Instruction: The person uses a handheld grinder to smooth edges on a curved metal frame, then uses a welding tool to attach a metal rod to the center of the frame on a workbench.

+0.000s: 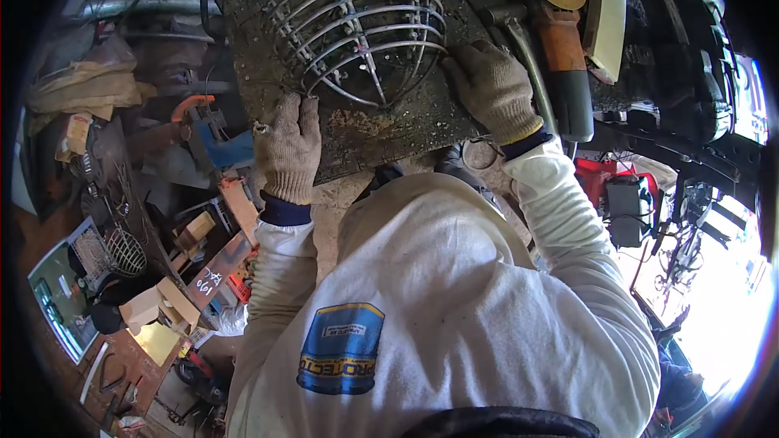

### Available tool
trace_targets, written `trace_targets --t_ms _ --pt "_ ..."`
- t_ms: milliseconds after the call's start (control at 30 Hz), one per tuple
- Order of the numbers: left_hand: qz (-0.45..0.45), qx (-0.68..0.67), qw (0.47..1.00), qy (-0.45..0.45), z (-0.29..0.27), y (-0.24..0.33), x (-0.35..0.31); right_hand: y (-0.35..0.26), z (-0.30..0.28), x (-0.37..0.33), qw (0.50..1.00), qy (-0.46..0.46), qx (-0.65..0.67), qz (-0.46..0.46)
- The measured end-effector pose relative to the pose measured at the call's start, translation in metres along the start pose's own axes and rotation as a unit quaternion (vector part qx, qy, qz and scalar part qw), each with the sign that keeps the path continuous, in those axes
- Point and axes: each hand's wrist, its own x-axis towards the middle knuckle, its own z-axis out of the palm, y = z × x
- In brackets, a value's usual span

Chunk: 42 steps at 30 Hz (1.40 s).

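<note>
A dome-shaped grille of curved metal bars (361, 12) lies on a dark, worn workbench (365, 138), its narrow end toward me. My left hand (290, 146), in a beige knitted glove, rests at the bench's near edge. Its fingers are stretched out, with the tips close to the grille's lower left rim. On the other side, my gloved right hand (495, 89) lies beside the lower right rim, thumb and fingers apart. The thumb side is at the rim; whether it touches is unclear. Nothing shows gripped in either hand.
Right of my right hand lie a hammer (523, 53) and an orange and grey angle grinder (568, 69) with a tan disc, beside a pale block (607, 16). At left are metal pipes (150, 6), an orange clamp (191, 107), an opened cardboard box (162, 304) and another wire grille (126, 251).
</note>
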Motion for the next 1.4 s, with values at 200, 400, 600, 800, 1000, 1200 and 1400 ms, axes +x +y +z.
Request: trace_targets --t_ms 200,400,600,800,1000,1200,1400 --pt "0.011 -0.006 1.000 0.005 -0.006 0.004 0.004 0.003 0.000 0.000 1.000 -0.011 0.025 0.001" --pt "-0.036 -0.029 0.999 -0.007 -0.017 0.008 -0.001 0.007 0.000 0.002 0.997 0.009 0.070 -0.028" --pt "-0.047 0.033 0.998 0.015 -0.034 0.022 -0.009 0.003 -0.012 -0.004 0.997 0.030 0.075 -0.018" --pt "-0.028 0.020 0.997 0.070 -0.020 0.013 -0.030 0.005 -0.011 -0.012 0.999 0.014 0.039 -0.011" --pt "-0.065 0.013 0.996 0.052 -0.031 0.018 -0.015 -0.002 -0.012 -0.011 1.000 -0.003 0.029 -0.011" --pt "0.000 0.074 0.997 0.013 -0.010 0.010 -0.006 -0.003 0.000 -0.002 1.000 -0.016 -0.018 -0.001" --pt "0.051 0.047 0.997 0.040 0.000 0.002 -0.002 -0.006 0.006 0.008 0.993 -0.051 -0.103 0.013"
